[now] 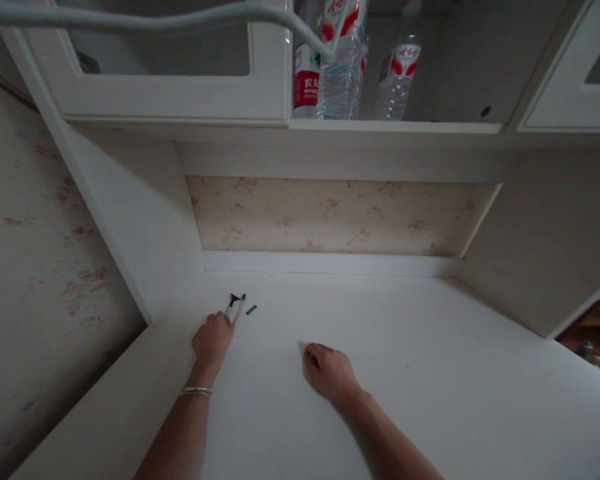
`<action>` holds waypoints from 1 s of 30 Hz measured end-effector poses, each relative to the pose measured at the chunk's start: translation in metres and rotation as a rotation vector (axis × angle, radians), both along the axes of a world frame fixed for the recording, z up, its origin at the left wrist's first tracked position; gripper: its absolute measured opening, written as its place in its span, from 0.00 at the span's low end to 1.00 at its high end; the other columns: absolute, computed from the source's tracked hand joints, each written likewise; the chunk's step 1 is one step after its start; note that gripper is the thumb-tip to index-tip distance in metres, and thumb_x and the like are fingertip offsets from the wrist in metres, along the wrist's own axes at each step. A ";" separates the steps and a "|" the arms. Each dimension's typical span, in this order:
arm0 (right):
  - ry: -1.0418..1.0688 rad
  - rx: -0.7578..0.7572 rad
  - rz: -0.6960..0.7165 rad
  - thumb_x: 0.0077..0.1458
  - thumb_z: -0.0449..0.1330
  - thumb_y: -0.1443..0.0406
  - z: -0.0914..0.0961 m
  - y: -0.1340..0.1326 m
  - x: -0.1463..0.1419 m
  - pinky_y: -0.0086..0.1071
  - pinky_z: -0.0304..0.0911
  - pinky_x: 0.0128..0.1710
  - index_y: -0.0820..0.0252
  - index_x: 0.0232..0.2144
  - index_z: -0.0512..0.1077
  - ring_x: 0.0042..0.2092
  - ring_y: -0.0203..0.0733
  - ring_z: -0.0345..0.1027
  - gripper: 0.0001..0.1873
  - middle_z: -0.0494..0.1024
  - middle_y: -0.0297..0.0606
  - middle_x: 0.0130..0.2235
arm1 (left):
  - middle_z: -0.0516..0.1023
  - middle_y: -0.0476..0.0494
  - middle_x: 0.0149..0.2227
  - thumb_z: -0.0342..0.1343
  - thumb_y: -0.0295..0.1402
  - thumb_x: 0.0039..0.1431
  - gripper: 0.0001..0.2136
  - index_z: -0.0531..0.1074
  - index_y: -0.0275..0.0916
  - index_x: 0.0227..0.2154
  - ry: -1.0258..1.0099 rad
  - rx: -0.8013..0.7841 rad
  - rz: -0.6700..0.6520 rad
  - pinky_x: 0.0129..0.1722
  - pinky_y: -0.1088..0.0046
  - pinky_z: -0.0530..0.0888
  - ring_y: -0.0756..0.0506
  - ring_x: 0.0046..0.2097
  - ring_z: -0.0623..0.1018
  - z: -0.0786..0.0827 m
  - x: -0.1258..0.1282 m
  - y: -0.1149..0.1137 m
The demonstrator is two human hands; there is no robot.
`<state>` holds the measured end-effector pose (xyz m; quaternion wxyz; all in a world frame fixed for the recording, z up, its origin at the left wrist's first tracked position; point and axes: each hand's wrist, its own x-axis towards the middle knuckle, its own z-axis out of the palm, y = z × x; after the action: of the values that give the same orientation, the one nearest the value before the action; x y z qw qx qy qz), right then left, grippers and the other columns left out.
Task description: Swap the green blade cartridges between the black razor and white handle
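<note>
My left hand point(214, 339), with a silver bangle at its wrist, is closed at the left of the white desktop. Its fingers are around the lower end of a small razor-like tool point(233, 301) with a black T-shaped head. Right beside that, a slim pale stick with a dark tip point(243, 297) reaches up from the fingers; whether they grip it too I cannot tell. A small dark green strip point(251, 310) lies just to the right, apart from the hand. My right hand point(330, 372) rests on the desktop in a loose fist, with nothing showing in it.
The white desktop point(290, 413) runs back to a low ledge and floral wallpaper point(325, 213). Side panels stand left and right. Overhead, a cabinet shelf holds several plastic bottles point(399, 70), and a thick white cable or arm point(165, 22) crosses the top left.
</note>
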<state>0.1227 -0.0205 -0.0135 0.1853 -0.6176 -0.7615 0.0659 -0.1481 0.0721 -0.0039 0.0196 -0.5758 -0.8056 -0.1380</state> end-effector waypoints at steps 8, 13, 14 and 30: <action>0.012 0.004 0.001 0.61 0.49 0.64 -0.002 0.001 0.000 0.28 0.54 0.30 0.53 0.33 0.72 0.35 0.40 0.72 0.12 0.80 0.34 0.35 | 0.74 0.29 0.40 0.38 0.34 0.65 0.17 0.69 0.28 0.40 -0.027 0.060 0.058 0.32 0.65 0.71 0.37 0.36 0.78 0.002 0.005 -0.002; 0.031 0.004 0.012 0.61 0.49 0.63 -0.002 0.001 0.000 0.27 0.53 0.30 0.53 0.33 0.72 0.34 0.39 0.72 0.12 0.79 0.34 0.35 | 0.74 0.33 0.42 0.34 0.34 0.67 0.17 0.66 0.33 0.44 -0.063 0.139 0.029 0.29 0.69 0.69 0.40 0.35 0.78 0.012 0.023 -0.006; 0.037 0.004 0.012 0.61 0.49 0.63 -0.002 0.001 0.000 0.27 0.53 0.30 0.53 0.33 0.72 0.34 0.39 0.72 0.12 0.79 0.34 0.35 | 0.74 0.34 0.43 0.34 0.35 0.67 0.16 0.65 0.35 0.45 -0.071 0.153 0.011 0.29 0.69 0.68 0.41 0.36 0.78 0.014 0.030 -0.007; 0.672 0.013 -0.025 0.63 0.46 0.57 0.005 0.004 -0.002 0.29 0.62 0.34 0.58 0.41 0.70 0.36 0.40 0.69 0.17 0.77 0.38 0.36 | 0.74 0.39 0.46 0.38 0.36 0.67 0.12 0.62 0.39 0.47 -0.482 0.153 -0.473 0.41 0.70 0.68 0.42 0.45 0.76 0.008 0.130 -0.068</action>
<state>0.1207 -0.0162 -0.0089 0.4310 -0.5693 -0.6506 0.2586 -0.0185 0.0044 0.0042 -0.1606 -0.6942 -0.6188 -0.3307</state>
